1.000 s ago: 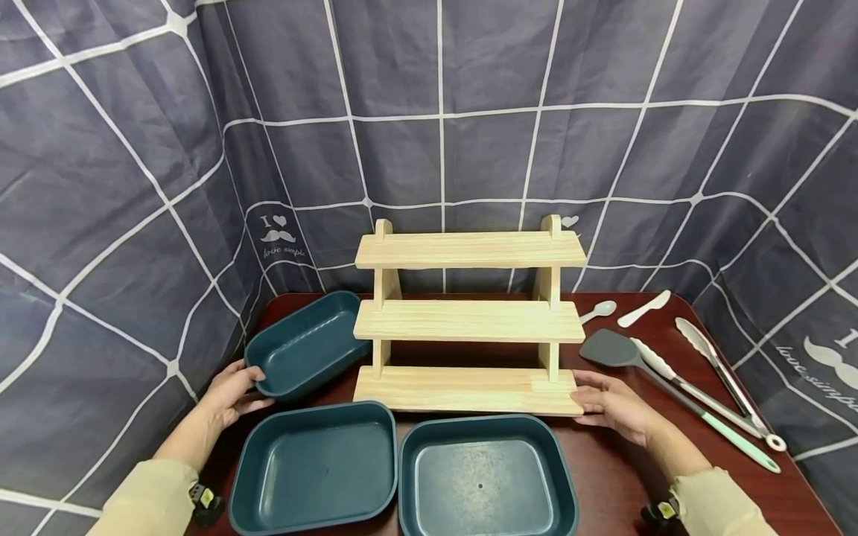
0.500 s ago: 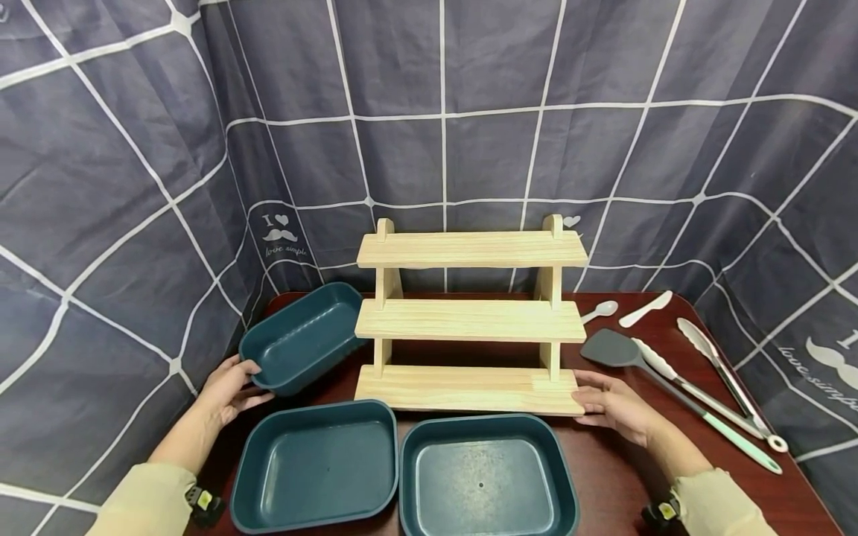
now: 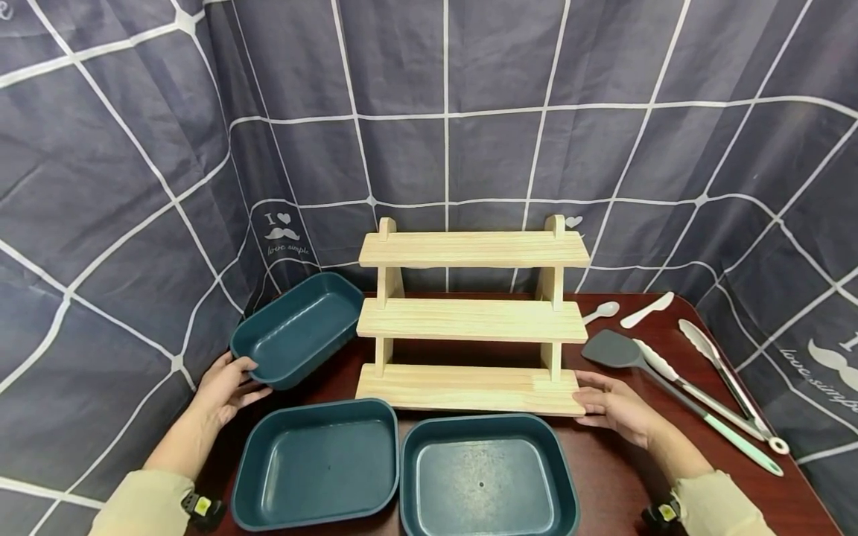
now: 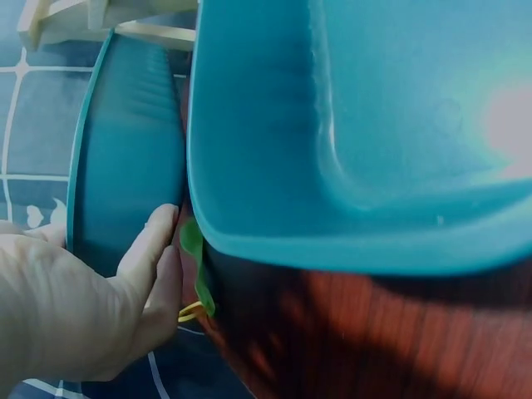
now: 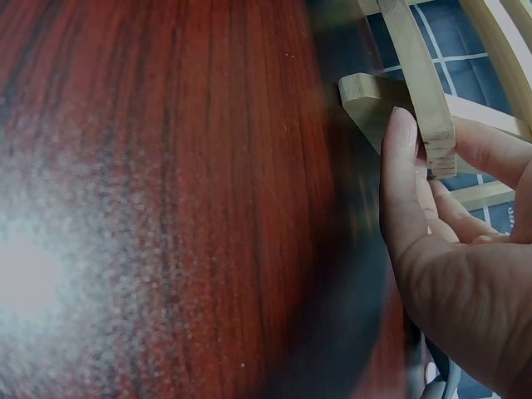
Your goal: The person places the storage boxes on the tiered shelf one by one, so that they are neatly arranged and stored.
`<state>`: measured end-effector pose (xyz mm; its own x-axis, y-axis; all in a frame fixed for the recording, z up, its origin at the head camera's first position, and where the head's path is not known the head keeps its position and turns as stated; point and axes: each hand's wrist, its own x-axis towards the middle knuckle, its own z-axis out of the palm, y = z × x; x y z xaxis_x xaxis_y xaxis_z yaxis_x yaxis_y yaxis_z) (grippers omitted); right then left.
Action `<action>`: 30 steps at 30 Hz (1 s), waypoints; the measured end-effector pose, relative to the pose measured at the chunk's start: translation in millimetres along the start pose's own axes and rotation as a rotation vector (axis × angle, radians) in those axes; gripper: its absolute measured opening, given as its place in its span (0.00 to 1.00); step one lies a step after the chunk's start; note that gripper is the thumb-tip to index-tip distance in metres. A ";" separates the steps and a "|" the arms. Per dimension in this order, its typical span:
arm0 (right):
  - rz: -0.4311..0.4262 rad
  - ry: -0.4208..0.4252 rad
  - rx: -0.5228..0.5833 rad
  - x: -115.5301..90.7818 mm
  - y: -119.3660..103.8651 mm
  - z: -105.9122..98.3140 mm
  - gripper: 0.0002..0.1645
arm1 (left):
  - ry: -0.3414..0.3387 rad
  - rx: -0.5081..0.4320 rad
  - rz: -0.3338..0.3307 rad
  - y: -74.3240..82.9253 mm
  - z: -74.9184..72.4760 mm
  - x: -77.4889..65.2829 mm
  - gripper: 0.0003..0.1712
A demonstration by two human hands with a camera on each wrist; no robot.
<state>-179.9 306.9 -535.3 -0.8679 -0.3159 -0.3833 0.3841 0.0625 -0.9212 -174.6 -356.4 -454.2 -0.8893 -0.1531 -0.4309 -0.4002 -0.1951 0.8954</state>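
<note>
At the back left, my left hand (image 3: 221, 387) grips the near left corner of a dark teal rectangular bin (image 3: 298, 327), which stands askew beside the wooden rack. In the left wrist view, the thumb lies along the outer wall of that bin (image 4: 125, 150). My right hand (image 3: 620, 408) pinches the right end of the bottom board of the three-tier pale wooden rack (image 3: 469, 387). The right wrist view shows thumb and fingers on either side of the board end (image 5: 436, 137). Nothing stands on the rack's shelves.
Two more teal bins, one on the left (image 3: 322, 469) and one on the right (image 3: 485, 476), sit in front of the rack. On the right lie a spatula (image 3: 613, 350), tongs (image 3: 704, 346), a white spoon (image 3: 603, 310) and a white knife (image 3: 646, 309). A grid-patterned curtain (image 3: 496, 156) encloses the table.
The bin in my left hand has shifted left and toward the back, away from the front bins. My right hand has stayed on the rack's bottom board.
</note>
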 end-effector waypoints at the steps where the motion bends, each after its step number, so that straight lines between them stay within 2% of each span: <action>1: -0.002 -0.002 0.000 0.1 0.0 -0.1 0.47 | -0.004 -0.009 0.001 0.3 0.0 -1.2 0.40; 20: -0.006 -0.007 0.019 0.8 2.3 -1.2 0.47 | -0.033 -0.110 0.027 7.7 -5.8 -22.5 0.35; 30: -0.009 -0.019 0.020 0.5 2.3 -2.0 0.47 | -0.081 -0.148 0.065 14.4 -13.5 -34.2 0.25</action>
<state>-180.0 308.8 -537.8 -0.8652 -0.3343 -0.3739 0.3831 0.0406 -0.9228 -147.0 -367.0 -428.1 -0.9294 -0.0926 -0.3572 -0.3100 -0.3289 0.8920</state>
